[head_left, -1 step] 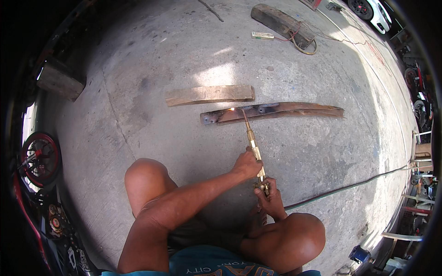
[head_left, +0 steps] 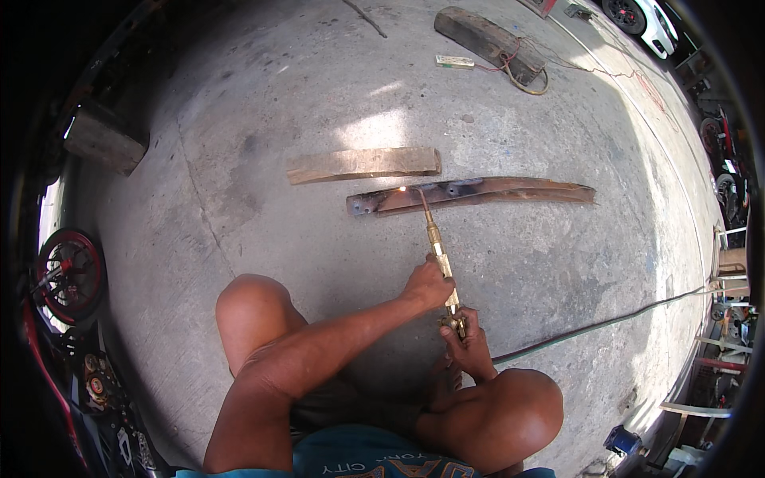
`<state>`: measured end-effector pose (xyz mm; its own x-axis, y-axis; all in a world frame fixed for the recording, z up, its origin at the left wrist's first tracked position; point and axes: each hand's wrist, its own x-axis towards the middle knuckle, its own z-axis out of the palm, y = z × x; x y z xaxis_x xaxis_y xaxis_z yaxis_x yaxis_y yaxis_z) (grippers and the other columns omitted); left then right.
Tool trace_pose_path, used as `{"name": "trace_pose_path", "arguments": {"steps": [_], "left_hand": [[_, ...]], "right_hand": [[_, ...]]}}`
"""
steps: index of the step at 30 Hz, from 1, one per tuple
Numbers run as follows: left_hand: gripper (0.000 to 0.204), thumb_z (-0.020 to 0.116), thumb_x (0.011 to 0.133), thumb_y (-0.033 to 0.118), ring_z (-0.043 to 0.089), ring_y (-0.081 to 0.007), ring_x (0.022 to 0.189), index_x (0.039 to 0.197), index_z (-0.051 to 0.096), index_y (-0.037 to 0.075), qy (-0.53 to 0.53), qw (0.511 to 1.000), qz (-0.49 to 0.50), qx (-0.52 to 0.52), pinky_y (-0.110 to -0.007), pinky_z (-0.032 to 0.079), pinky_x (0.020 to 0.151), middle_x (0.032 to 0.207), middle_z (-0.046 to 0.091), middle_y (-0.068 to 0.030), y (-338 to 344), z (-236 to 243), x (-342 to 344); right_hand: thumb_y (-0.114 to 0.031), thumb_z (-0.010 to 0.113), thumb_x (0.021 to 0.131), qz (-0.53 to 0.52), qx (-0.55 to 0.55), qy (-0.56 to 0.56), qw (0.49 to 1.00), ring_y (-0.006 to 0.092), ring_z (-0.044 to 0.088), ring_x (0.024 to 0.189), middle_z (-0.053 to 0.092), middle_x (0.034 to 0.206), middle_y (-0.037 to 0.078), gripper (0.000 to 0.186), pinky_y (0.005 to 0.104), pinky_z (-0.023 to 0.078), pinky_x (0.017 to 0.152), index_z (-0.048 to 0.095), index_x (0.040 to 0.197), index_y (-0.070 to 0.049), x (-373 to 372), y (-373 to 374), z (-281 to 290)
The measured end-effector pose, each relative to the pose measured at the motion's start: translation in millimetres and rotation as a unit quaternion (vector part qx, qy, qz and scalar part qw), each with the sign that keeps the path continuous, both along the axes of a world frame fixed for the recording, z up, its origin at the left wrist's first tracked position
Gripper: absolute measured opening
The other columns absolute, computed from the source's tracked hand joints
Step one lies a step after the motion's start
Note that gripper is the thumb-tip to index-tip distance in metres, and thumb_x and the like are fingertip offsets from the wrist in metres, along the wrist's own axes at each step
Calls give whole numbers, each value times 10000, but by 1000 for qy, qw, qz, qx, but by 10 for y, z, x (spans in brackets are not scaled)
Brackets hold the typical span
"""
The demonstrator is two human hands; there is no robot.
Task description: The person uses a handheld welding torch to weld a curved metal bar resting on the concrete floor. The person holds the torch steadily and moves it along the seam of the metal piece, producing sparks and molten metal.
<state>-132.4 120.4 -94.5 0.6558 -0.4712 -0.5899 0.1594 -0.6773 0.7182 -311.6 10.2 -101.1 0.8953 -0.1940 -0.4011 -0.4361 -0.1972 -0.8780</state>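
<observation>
A brass gas torch (head_left: 434,235) slants up and away from me in both hands. My left hand (head_left: 429,283) is closed around the middle of its body. Lower down, my right hand (head_left: 468,342) grips the rear end by the valve knobs. The thin bent tip reaches over a long, rusty, slightly curved metal channel (head_left: 518,191) lying on the concrete floor. A small bright orange-white glow (head_left: 402,189) shows on the metal just left of the tip. Dark scorch marks surround that spot.
Just beyond the metal lies a wooden block (head_left: 362,165). A hose (head_left: 598,324) runs from my right side across the floor. Farther off are a timber (head_left: 486,40) with cable and a second wood block (head_left: 107,139). A motorcycle wheel (head_left: 70,275) stands at left.
</observation>
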Motion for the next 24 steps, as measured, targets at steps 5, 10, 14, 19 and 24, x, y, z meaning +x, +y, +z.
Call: {"name": "trace_pose_path", "arguments": {"steps": [5, 10, 14, 19, 24], "left_hand": [[619, 696, 899, 245, 671, -482, 1064, 1319, 447, -135, -3, 1000, 7, -4, -494, 542, 935, 1097, 672, -339, 3, 13, -17], [604, 696, 899, 236, 672, -476, 1070, 1313, 456, -132, -10, 1000, 7, -17, -496, 542, 938, 1105, 669, -339, -11, -19, 66], [598, 694, 901, 231, 674, -472, 1073, 1311, 458, -135, -3, 1000, 10, -16, -492, 543, 939, 1105, 669, -338, -13, -28, 56], [626, 696, 901, 233, 670, -472, 1090, 1335, 442, -139, -10, 1000, 10, -5, -486, 542, 948, 1121, 668, -344, -9, -47, 53], [642, 697, 901, 242, 663, -472, 1108, 1350, 437, -136, -17, 1000, 10, -6, -480, 537, 963, 1138, 665, -345, -16, -46, 41]], "right_hand": [[-194, 719, 977, -2, 3, -4, 1000, 213, 698, 782, 697, 873, 119, 377, 366, 539, 715, 452, 1228, -109, -15, 8, 10], [-201, 713, 983, 1, -2, -11, 1000, 205, 687, 769, 697, 871, 117, 376, 363, 535, 705, 458, 1244, -110, 62, -17, -23], [-205, 697, 994, 2, 1, -11, 1000, 185, 660, 732, 691, 845, 111, 350, 357, 523, 674, 474, 1245, -106, 54, -18, -19], [-212, 676, 1008, 2, 3, -21, 1000, 163, 629, 685, 675, 799, 96, 326, 347, 509, 639, 493, 1253, -98, 71, -3, 12], [-217, 670, 1011, 0, 11, -18, 1000, 156, 625, 677, 674, 795, 92, 326, 342, 508, 635, 493, 1257, -95, 58, -13, -12]]}}
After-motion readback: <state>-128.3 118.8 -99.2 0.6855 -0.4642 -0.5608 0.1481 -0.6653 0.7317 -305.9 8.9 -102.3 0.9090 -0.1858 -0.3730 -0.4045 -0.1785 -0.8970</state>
